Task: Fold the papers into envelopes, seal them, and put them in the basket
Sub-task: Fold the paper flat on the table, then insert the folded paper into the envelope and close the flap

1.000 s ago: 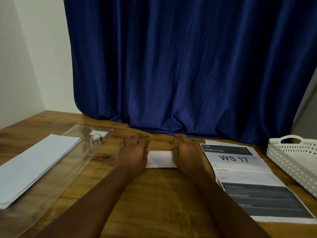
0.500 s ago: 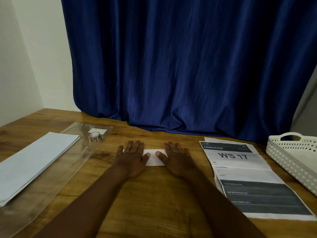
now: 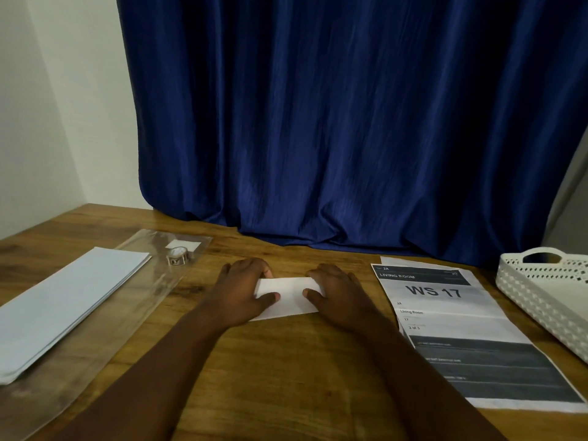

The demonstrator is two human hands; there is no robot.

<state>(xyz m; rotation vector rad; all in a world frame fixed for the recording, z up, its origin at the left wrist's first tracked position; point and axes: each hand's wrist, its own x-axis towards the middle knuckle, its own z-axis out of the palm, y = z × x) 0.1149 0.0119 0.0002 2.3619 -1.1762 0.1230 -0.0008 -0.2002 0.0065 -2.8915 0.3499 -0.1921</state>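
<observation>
A small folded white paper (image 3: 288, 297) is pressed flat on the wooden table (image 3: 286, 361), and it serves as the landmark here. It is pinned at its left end by the left hand (image 3: 245, 294) and at its right end by the right hand (image 3: 337, 297); neither hand is clenched, the fingers being laid over the paper's ends with the thumbs resting on its top face. The folding step appears to be in hand, with a crease being set. The stack of blank papers (image 3: 70, 300) is seen well to the left of the folded paper, with a small tape roll (image 3: 177, 255) on a clear plastic sleeve (image 3: 133, 300) between them. A printed sheet (image 3: 461, 329) lies just to its right, and the white basket (image 3: 547, 288) beyond that. Sealing is judged to come next, which calls for a reach left to the tape.
</observation>
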